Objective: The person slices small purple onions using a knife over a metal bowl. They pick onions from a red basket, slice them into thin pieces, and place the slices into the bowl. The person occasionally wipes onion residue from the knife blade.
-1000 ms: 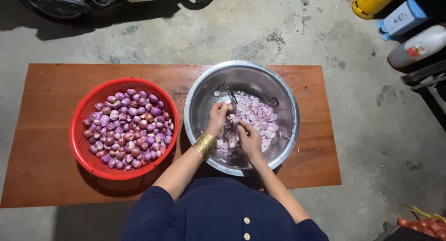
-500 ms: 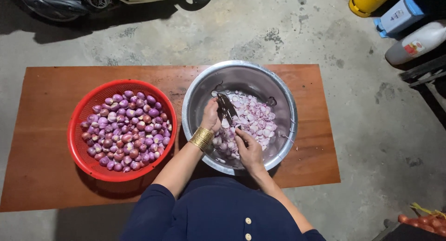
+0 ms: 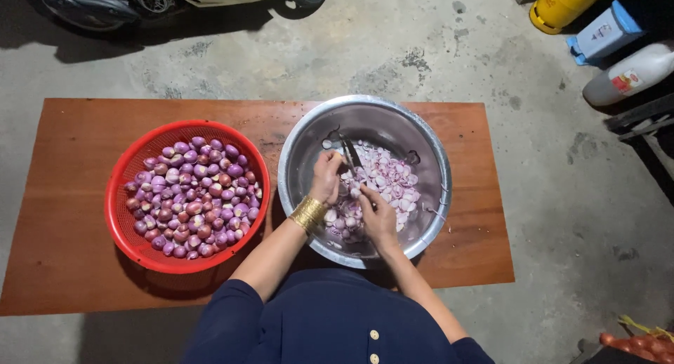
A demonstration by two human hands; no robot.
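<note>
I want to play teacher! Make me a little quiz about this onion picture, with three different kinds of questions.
1. True or false: the red basket holds sliced pieces.
2. Which hand wears the gold bracelet? A) the left hand B) the right hand
3. Fill in: both hands are over the metal ____, where the shallot slices lie.

Key:
1. False; the basket holds whole peeled shallots.
2. A
3. bowl; it stands on the wooden board, to the right of the basket.
</note>
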